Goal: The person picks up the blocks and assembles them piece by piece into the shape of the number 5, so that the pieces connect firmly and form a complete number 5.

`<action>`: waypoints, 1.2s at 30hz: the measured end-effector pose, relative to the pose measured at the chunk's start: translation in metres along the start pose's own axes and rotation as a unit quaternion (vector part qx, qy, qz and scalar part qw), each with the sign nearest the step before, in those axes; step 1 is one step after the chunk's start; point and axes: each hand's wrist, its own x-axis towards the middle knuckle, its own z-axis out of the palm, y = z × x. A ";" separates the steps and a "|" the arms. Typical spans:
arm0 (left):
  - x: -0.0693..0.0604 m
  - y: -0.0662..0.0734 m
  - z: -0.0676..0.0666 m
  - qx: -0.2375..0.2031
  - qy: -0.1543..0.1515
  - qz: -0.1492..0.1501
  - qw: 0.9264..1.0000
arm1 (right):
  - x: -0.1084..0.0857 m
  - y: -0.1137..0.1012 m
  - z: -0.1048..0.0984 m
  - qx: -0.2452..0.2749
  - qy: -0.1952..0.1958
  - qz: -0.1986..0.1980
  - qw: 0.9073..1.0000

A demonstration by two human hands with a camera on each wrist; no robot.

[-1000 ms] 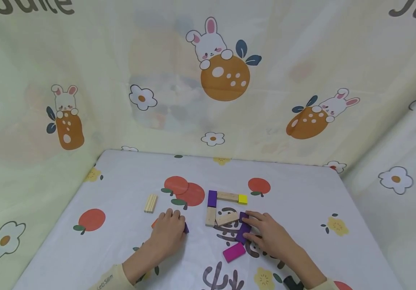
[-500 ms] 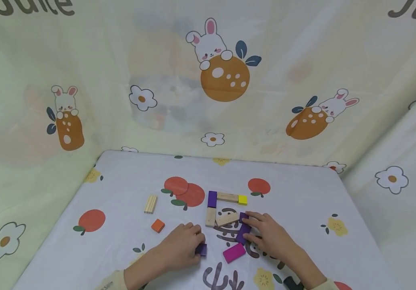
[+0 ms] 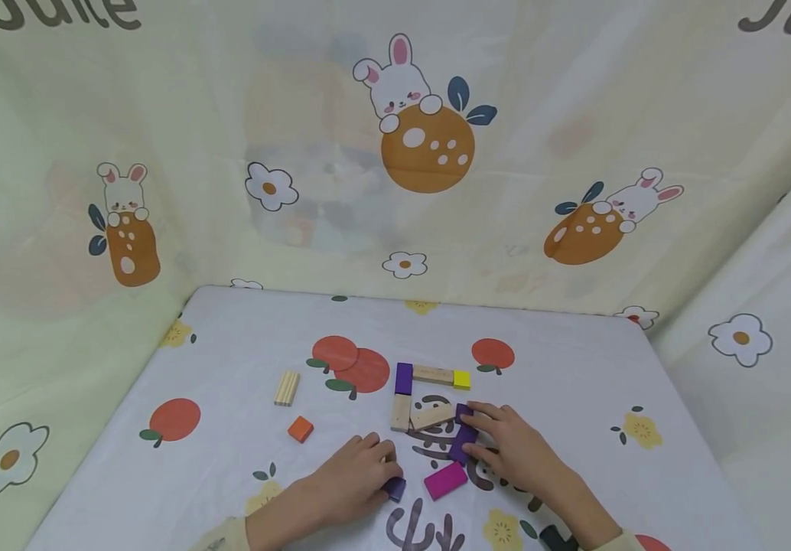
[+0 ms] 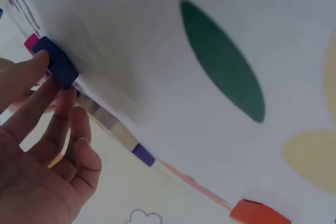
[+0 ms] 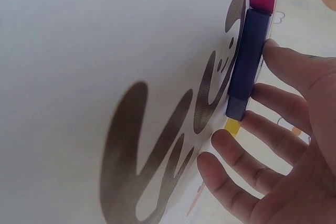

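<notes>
My left hand (image 3: pixel 361 476) pinches a dark purple block (image 3: pixel 394 489) between thumb and fingers, low over the cloth. The left wrist view shows the thumb on one face of that block (image 4: pixel 59 65), fingertips on another. My right hand (image 3: pixel 518 445) rests its thumb and fingertips, fairly straight, against a purple block (image 3: pixel 463 442) and a smaller purple piece (image 3: pixel 463 412) beyond it. In the right wrist view these form a dark row (image 5: pixel 249 51). A magenta block (image 3: pixel 446 480) lies between the hands, close to the row's near end.
Plain wooden blocks (image 3: pixel 433 374), a purple block (image 3: pixel 404 378) and a yellow cube (image 3: pixel 461 379) form a partial outline behind. Wooden sticks (image 3: pixel 287 388) and an orange block (image 3: pixel 301 429) lie left. A black object (image 3: pixel 558 538) shows by the right wrist.
My left hand has carried the dark purple block right and nearer from beside the orange block, which is now uncovered. My right hand and the laid blocks have stayed put.
</notes>
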 end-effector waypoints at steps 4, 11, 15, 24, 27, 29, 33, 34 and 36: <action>0.002 0.003 0.003 0.004 0.011 0.013 1.000 | 0.000 0.000 0.000 0.002 -0.001 0.000 1.000; 0.006 0.006 0.009 0.008 0.024 0.016 1.000 | 0.001 0.000 0.002 0.004 0.003 -0.002 1.000; 0.008 0.008 0.008 0.009 0.017 0.014 1.000 | 0.002 -0.001 0.003 0.008 0.000 -0.001 1.000; 0.010 0.015 -0.001 0.005 0.009 0.010 1.000 | 0.000 -0.001 0.000 0.006 -0.002 0.001 1.000; 0.012 0.014 0.001 0.004 0.007 0.007 1.000 | 0.000 0.000 -0.001 0.008 -0.003 -0.003 1.000; 0.012 0.014 0.002 0.004 0.006 0.007 1.000 | 0.001 0.000 0.000 0.009 -0.001 -0.006 1.000; 0.013 0.013 0.005 0.005 0.006 0.008 1.000 | 0.001 0.002 0.002 0.008 0.000 -0.003 1.000; 0.013 0.013 0.005 0.006 0.007 0.009 1.000 | 0.001 0.002 0.003 0.008 0.000 -0.003 1.000; 0.014 0.013 0.005 0.007 0.007 0.010 1.000 | 0.001 0.002 0.002 0.009 -0.003 -0.002 1.000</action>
